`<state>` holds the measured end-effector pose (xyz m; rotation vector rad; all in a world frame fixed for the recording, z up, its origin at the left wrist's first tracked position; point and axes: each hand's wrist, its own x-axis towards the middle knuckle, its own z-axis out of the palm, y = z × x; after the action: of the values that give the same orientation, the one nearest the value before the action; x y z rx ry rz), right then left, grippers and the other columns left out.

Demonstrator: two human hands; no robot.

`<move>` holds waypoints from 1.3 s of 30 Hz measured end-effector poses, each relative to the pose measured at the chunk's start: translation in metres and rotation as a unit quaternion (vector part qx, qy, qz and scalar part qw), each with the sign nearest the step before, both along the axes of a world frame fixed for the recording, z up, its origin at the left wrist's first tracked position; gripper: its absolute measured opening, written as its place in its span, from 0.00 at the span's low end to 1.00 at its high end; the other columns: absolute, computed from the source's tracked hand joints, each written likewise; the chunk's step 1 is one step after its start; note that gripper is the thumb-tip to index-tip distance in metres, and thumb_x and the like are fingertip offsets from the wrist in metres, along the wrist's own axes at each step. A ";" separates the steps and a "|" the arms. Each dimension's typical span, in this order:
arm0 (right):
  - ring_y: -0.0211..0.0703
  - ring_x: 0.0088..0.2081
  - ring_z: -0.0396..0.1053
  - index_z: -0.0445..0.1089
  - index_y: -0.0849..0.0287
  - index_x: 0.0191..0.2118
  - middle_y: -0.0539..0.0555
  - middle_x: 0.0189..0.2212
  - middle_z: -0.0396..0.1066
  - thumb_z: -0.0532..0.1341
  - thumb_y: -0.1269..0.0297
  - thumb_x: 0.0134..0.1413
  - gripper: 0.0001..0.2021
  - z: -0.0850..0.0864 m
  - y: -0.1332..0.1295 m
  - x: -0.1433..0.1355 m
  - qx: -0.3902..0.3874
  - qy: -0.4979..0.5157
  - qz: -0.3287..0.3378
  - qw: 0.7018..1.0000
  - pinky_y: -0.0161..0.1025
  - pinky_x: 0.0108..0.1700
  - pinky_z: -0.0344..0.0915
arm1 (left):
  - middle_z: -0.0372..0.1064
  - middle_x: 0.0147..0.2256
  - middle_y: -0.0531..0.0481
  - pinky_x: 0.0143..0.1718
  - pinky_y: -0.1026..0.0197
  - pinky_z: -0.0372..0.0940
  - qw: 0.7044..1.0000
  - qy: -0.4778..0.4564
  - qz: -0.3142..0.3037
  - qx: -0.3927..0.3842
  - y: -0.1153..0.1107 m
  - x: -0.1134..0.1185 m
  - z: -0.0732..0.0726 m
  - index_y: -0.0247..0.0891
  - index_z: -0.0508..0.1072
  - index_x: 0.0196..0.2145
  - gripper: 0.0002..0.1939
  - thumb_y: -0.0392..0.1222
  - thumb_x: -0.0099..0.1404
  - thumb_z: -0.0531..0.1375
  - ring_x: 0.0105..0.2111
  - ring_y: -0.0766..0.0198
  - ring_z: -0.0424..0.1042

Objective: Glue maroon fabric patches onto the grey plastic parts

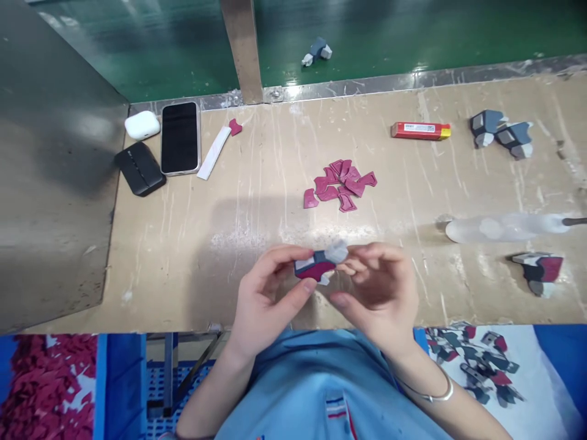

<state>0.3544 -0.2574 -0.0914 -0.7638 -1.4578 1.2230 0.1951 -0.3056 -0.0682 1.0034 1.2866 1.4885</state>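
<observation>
Over the front of the bench, my left hand [275,284] is closed on a small plastic toy part [316,267], pinched between thumb and fingers. This part is dark grey-blue with pale grey ends and a maroon panel on the side facing me. My right hand [380,281] is open beside it, thumb apart from the curled fingers. Its fingertips are close to the part's pale upper end; whether they touch I cannot tell. Beyond both hands lies a loose pile of flat maroon plastic pieces [328,192].
A squeeze bottle [504,228] lies at right, near a similar part with a maroon panel [548,269]. Two grey parts [516,139] and a red box [419,130] sit farther back. A phone [180,139] lies at left. Below are a bin of maroon pieces [50,385] and several assembled parts [481,360].
</observation>
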 end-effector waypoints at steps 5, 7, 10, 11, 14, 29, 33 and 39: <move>0.40 0.40 0.83 0.66 0.47 0.55 0.50 0.40 0.82 0.70 0.65 0.65 0.17 -0.002 -0.003 0.002 -0.033 0.015 0.021 0.999 0.35 0.44 0.82 | 0.83 0.47 0.47 0.52 0.59 0.78 1.000 0.021 -0.012 0.016 -0.009 0.001 0.001 0.47 0.82 0.53 0.16 0.37 0.68 0.72 0.48 0.58 0.83; 0.41 0.40 0.83 0.66 0.48 0.53 0.50 0.39 0.81 0.69 0.67 0.66 0.16 -0.002 -0.007 0.001 -0.025 0.019 0.007 0.999 0.37 0.44 0.82 | 0.84 0.46 0.46 0.51 0.60 0.79 1.000 -0.019 -0.005 -0.014 -0.011 0.003 0.000 0.46 0.82 0.53 0.18 0.41 0.66 0.74 0.47 0.58 0.84; 0.42 0.39 0.82 0.65 0.49 0.49 0.50 0.36 0.79 0.68 0.66 0.66 0.13 -0.002 -0.014 -0.001 -0.009 0.019 -0.006 1.000 0.37 0.41 0.83 | 0.85 0.42 0.47 0.48 0.62 0.78 0.999 -0.013 0.006 -0.035 -0.013 0.005 0.000 0.43 0.86 0.44 0.12 0.45 0.63 0.76 0.43 0.58 0.85; 0.42 0.38 0.82 0.64 0.49 0.48 0.50 0.36 0.79 0.68 0.66 0.67 0.12 -0.003 -0.016 -0.002 -0.003 0.018 -0.008 1.000 0.37 0.39 0.82 | 0.85 0.41 0.47 0.47 0.64 0.78 0.999 0.002 0.015 -0.029 -0.014 0.006 0.001 0.44 0.87 0.42 0.10 0.46 0.63 0.76 0.42 0.59 0.84; 0.41 0.38 0.82 0.62 0.48 0.47 0.50 0.37 0.78 0.67 0.65 0.68 0.12 -0.005 -0.019 -0.004 0.003 0.015 -0.007 1.000 0.35 0.36 0.81 | 0.85 0.38 0.48 0.44 0.64 0.78 0.998 0.058 0.040 0.000 -0.015 0.007 0.001 0.45 0.87 0.41 0.07 0.46 0.65 0.75 0.39 0.59 0.84; 0.44 0.36 0.82 0.81 0.52 0.44 0.54 0.36 0.83 0.71 0.70 0.61 0.07 -0.004 -0.008 0.003 0.002 -0.055 -0.005 0.998 0.38 0.35 0.81 | 0.85 0.41 0.43 0.44 0.59 0.80 0.996 0.004 0.002 -0.085 -0.008 0.006 -0.001 0.41 0.87 0.41 0.14 0.54 0.66 0.73 0.42 0.54 0.84; 0.42 0.34 0.79 0.81 0.51 0.46 0.53 0.35 0.82 0.70 0.61 0.65 0.06 -0.005 -0.009 0.002 0.028 -0.056 -0.001 0.998 0.38 0.34 0.78 | 0.84 0.37 0.45 0.36 0.62 0.78 0.994 -0.015 -0.028 -0.104 -0.006 0.000 0.000 0.40 0.86 0.39 0.15 0.55 0.68 0.71 0.36 0.57 0.83; 0.37 0.23 0.72 0.83 0.52 0.39 0.51 0.26 0.78 0.69 0.47 0.63 0.14 -0.004 -0.005 0.006 -0.022 -0.066 -0.014 0.997 0.32 0.21 0.66 | 0.79 0.49 0.47 0.43 0.58 0.78 0.991 0.042 -0.111 -0.062 -0.014 -0.010 -0.003 0.52 0.75 0.63 0.39 0.60 0.57 0.77 0.42 0.56 0.81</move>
<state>0.3606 -0.2621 -0.0952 -0.9058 -1.5264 1.2060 0.1848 -0.3192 -0.0716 1.0983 1.2654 1.1952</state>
